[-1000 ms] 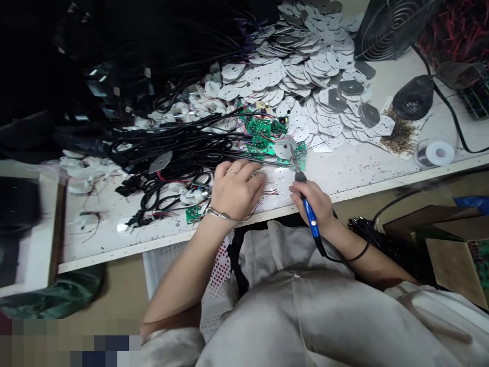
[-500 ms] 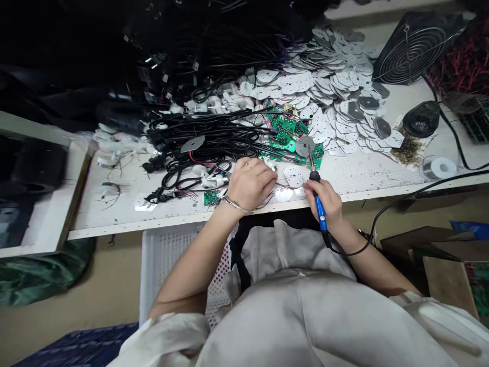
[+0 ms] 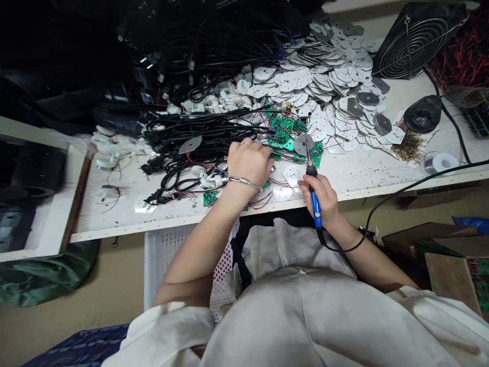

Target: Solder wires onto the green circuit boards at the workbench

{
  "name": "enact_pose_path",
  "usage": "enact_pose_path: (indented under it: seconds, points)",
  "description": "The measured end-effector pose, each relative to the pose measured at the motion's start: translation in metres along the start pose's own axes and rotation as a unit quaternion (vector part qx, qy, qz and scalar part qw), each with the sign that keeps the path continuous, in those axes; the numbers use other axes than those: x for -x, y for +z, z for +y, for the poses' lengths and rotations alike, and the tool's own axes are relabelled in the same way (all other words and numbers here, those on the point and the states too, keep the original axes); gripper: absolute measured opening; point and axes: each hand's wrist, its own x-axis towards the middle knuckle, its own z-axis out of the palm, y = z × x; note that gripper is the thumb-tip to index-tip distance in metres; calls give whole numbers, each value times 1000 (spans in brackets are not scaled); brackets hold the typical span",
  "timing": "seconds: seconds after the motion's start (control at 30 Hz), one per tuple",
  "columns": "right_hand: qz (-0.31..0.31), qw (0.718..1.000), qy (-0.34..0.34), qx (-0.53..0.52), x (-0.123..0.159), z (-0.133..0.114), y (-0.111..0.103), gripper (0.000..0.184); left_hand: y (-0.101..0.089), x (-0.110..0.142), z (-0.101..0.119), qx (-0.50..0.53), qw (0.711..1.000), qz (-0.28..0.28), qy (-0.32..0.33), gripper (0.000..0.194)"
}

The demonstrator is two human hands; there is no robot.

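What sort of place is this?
Probably a small electronics assembly workshop: a right hand grips a blue soldering iron, green circuit boards lie on the bench, and black cables and white discs are heaped in bulk.

Right now the blue-handled soldering iron (image 3: 316,204) sits pen-style in the right hand (image 3: 320,196), steel tip angled up at the green circuit boards (image 3: 284,136); the left hand (image 3: 249,163) rests curled just beside them, over black cables (image 3: 206,137);

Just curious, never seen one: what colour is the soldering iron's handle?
The handle is blue, best in the head view.
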Motion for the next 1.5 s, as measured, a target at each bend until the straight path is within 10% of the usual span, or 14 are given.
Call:
enact_pose_path:
  seconds: [0.53, 0.9, 1.5]
  points:
    - [41, 992, 51, -109, 10, 8, -39, 33, 26, 46, 22, 67, 987, 75, 129, 17]
    - [21, 915, 363, -173, 4, 1, -35, 34, 38, 44, 24, 119, 979, 86, 140, 13]
    - [-50, 931, 321, -167, -4, 7, -32, 29, 37, 45, 21, 173, 978, 47, 106, 12]
